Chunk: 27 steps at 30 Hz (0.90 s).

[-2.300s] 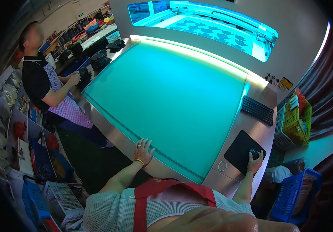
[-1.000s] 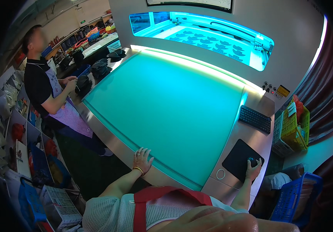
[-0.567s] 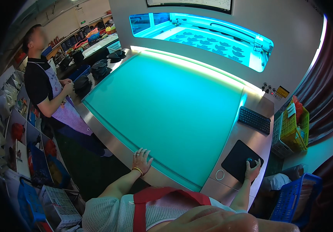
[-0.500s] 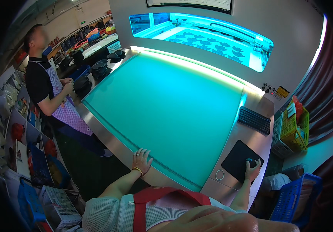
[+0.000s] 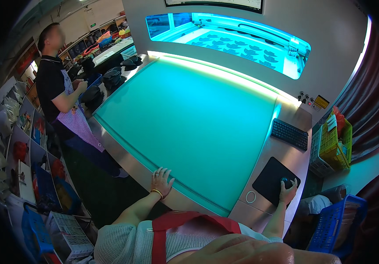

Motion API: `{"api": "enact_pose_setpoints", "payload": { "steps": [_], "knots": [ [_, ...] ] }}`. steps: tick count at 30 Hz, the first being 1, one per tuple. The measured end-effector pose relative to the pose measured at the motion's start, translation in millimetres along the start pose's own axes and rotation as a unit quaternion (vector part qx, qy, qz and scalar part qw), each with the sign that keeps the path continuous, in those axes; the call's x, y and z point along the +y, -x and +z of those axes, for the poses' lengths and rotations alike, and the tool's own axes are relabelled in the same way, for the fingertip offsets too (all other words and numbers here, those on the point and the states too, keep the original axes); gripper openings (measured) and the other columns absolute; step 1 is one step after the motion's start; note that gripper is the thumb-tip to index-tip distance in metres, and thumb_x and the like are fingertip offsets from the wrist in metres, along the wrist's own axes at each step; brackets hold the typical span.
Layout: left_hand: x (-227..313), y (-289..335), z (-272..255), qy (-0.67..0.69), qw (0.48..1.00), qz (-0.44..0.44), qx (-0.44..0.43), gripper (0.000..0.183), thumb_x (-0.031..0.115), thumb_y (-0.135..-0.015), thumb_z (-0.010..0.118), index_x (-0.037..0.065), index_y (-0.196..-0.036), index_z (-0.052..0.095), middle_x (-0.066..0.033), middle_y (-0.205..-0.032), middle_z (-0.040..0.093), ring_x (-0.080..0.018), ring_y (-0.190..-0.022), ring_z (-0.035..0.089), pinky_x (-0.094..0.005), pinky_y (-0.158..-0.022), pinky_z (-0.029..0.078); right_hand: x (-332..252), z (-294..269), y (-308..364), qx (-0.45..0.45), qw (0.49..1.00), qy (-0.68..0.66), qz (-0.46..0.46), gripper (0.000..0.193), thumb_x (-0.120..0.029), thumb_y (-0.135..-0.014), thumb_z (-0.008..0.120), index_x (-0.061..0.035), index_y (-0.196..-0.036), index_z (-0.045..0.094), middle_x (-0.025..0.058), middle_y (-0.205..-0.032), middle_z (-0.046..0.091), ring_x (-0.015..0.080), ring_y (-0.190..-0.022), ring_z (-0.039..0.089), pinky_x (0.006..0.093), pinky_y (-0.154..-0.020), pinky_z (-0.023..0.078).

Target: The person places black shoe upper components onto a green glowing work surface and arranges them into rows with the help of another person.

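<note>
Right hand point(image 5: 288, 193) is cupping the mouse point(image 5: 285, 180), near right on the black pad point(image 5: 267, 177); left hand point(image 5: 162, 182) is resting, fingers loosely spread, at the teal bed's point(image 5: 189, 123) near edge. Far, dark shapes point(image 5: 249, 51) are lying apparently uncollected.

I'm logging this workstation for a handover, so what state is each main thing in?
Left hand: open, palm down at the green surface's near edge
Right hand: curled over the mouse
Mouse: on its pad, partly covered
Mouse pad: lying flat
Keyboard: uncovered, untouched
Screen: on, top cut off
Machine window: lit blue
Dark pieces: spread out inside
Yellow crate: loaded
</note>
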State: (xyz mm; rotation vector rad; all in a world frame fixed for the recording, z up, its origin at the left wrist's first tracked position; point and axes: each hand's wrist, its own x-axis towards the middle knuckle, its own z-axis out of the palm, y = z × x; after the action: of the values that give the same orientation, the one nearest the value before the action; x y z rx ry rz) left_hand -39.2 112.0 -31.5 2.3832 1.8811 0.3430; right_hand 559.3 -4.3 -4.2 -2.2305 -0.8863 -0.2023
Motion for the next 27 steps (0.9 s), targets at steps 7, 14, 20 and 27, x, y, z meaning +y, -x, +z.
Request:
{"api": "enact_pose_setpoints", "payload": {
  "steps": [7,14,20,27],
  "knots": [
    [-1.3,-2.0,2.2,0.001,1.0,0.008,0.015,0.054,0.046,-0.096,0.055,0.013,-0.138,0.053,-0.0111,-0.143,0.049,-0.0304,-0.141,0.036,-0.0489,-0.118,0.022,3.6,3.4,-2.7,0.015,1.0,-0.008,-0.016,0.069,-0.033,-0.083,0.077,-0.0069,-0.14,0.048,0.0136,-0.12,0.066,0.0357,-0.116,0.058,0.0457,-0.101,0.044],
    [-0.8,0.1,0.9,-0.002,1.0,0.012,0.016,0.053,0.046,-0.096,0.055,0.012,-0.137,0.054,-0.0108,-0.142,0.049,-0.0298,-0.14,0.036,-0.049,-0.118,0.023,7.0,4.8,0.0,0.016,1.0,-0.004,-0.008,0.063,-0.032,-0.088,0.072,-0.007,-0.14,0.048,0.0135,-0.119,0.066,0.0353,-0.114,0.058,0.0462,-0.101,0.044],
    [1.1,0.4,-2.7,0.003,1.0,0.011,0.013,0.053,0.046,-0.096,0.055,0.013,-0.138,0.054,-0.0105,-0.142,0.05,-0.0294,-0.14,0.037,-0.049,-0.118,0.023,8.0,4.0,1.2,0.016,1.0,0.004,-0.006,0.063,-0.032,-0.088,0.072,-0.007,-0.14,0.048,0.0132,-0.118,0.066,0.0346,-0.114,0.058,0.046,-0.101,0.044],
    [-1.2,-0.1,1.2,0.001,1.0,0.01,0.012,0.053,0.046,-0.096,0.054,0.013,-0.138,0.054,-0.0107,-0.142,0.05,-0.0298,-0.14,0.037,-0.0491,-0.118,0.022,6.1,5.1,0.0,0.017,1.0,0.004,-0.004,0.063,-0.032,-0.087,0.072,-0.0072,-0.14,0.048,0.0129,-0.117,0.066,0.0345,-0.114,0.058,0.0456,-0.101,0.044]
  ]
}}
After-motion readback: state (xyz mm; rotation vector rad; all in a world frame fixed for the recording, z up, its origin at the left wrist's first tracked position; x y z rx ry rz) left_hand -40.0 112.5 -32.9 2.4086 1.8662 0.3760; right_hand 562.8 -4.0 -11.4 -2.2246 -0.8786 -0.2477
